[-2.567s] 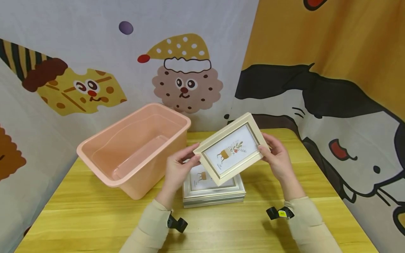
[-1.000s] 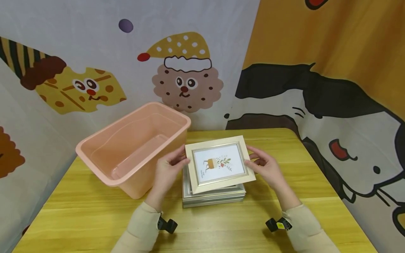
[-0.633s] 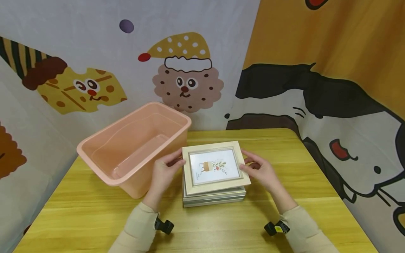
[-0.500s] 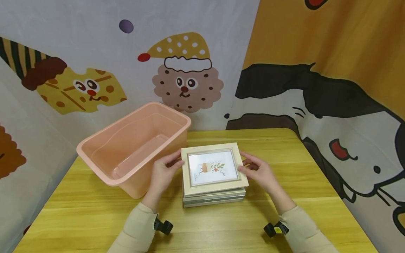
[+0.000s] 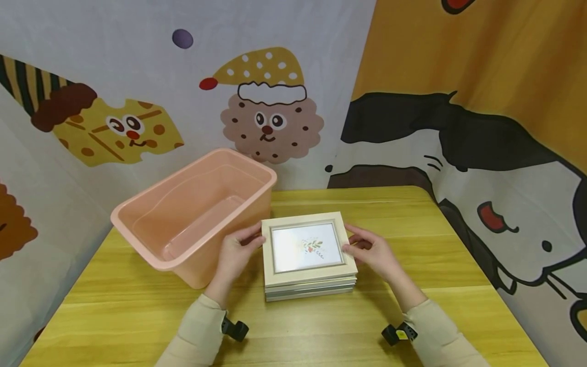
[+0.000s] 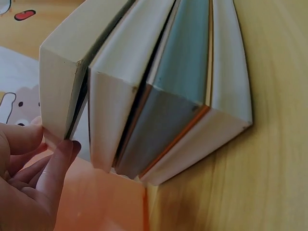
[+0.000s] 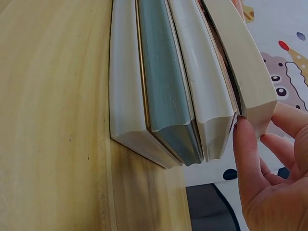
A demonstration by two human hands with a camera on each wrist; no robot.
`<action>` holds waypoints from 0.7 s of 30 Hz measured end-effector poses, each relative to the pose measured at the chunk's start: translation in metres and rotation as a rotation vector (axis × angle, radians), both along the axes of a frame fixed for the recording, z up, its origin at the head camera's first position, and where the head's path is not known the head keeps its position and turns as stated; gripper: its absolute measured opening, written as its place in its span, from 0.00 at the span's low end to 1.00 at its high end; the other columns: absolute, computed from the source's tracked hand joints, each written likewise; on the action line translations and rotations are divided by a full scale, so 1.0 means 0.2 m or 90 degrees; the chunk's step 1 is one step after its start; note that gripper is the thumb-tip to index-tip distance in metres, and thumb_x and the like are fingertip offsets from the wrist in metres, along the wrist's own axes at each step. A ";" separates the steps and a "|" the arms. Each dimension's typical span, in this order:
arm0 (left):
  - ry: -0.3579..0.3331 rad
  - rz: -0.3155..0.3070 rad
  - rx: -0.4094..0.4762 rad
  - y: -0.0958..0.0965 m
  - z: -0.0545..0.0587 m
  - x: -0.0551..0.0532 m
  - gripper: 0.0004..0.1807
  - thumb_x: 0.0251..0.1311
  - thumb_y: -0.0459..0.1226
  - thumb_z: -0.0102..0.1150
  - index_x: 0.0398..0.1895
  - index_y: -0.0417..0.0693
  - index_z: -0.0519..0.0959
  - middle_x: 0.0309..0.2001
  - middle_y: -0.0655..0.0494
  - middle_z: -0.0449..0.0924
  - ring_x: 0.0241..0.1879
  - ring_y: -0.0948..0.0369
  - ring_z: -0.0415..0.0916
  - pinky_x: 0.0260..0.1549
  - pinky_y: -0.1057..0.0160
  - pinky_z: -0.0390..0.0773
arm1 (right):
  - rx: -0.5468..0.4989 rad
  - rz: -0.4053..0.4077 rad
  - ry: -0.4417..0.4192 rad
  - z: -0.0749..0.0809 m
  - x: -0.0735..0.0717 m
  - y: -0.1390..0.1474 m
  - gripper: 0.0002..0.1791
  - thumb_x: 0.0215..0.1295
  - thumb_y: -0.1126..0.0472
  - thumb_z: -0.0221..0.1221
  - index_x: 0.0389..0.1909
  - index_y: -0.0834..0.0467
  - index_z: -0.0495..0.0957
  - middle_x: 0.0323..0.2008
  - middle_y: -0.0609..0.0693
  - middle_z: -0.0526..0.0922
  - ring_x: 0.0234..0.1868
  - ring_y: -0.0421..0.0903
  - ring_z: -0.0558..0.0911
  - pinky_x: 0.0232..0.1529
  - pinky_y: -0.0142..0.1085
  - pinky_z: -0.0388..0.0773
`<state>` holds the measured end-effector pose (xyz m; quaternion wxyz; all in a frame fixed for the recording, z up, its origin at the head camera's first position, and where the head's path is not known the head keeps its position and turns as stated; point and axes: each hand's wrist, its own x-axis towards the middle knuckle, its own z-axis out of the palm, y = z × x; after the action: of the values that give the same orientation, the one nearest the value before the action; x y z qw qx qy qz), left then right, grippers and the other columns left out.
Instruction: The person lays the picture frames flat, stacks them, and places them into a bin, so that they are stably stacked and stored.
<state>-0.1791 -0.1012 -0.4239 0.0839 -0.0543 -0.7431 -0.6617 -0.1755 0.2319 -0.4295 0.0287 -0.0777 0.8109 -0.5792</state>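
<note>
A cream picture frame (image 5: 303, 278) with a plant print lies over a stack of picture frames (image 5: 309, 289), close to lined up with it. My left hand (image 5: 236, 255) pinches its left short side, and my right hand (image 5: 372, 254) pinches the right one. Seen from the left wrist, the cream frame is slightly tilted, with a narrow dark gap under it that widens toward the fingers. Below it are a white frame (image 6: 115, 96), a blue-grey frame (image 6: 180, 62) and another white frame (image 6: 224, 91) on the table. In the right wrist view, a fingertip (image 7: 244, 126) sits at that gap.
A pink plastic tub (image 5: 197, 255) stands on the wooden table (image 5: 293, 336), left of and behind the stack, close to my left hand. A cartoon-printed cloth (image 5: 312, 30) hangs behind the table and along its sides.
Both hands have brought the cream frame down from a raised, slanted position, turned it nearly square with the stack and lowered it over the other frames. The tub has not moved.
</note>
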 end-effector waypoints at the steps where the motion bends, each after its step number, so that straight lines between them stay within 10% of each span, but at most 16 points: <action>1: 0.000 -0.002 0.000 0.00 0.00 0.00 0.20 0.58 0.24 0.66 0.55 0.33 0.80 0.50 0.36 0.82 0.47 0.46 0.81 0.41 0.69 0.82 | -0.001 0.000 -0.002 0.00 0.00 0.00 0.33 0.62 0.61 0.68 0.68 0.60 0.71 0.44 0.62 0.80 0.35 0.46 0.79 0.32 0.49 0.85; 21: -0.033 -0.069 0.012 -0.02 -0.07 -0.02 0.28 0.57 0.23 0.66 0.63 0.35 0.75 0.50 0.36 0.81 0.51 0.45 0.79 0.43 0.69 0.81 | 0.015 0.001 -0.001 -0.02 -0.01 0.01 0.32 0.62 0.62 0.68 0.67 0.61 0.72 0.43 0.60 0.80 0.38 0.47 0.78 0.32 0.45 0.84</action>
<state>-0.1827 -0.1053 -0.4387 0.0292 -0.0767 -0.7348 -0.6733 -0.1781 0.2338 -0.4342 0.0308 -0.0775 0.8174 -0.5700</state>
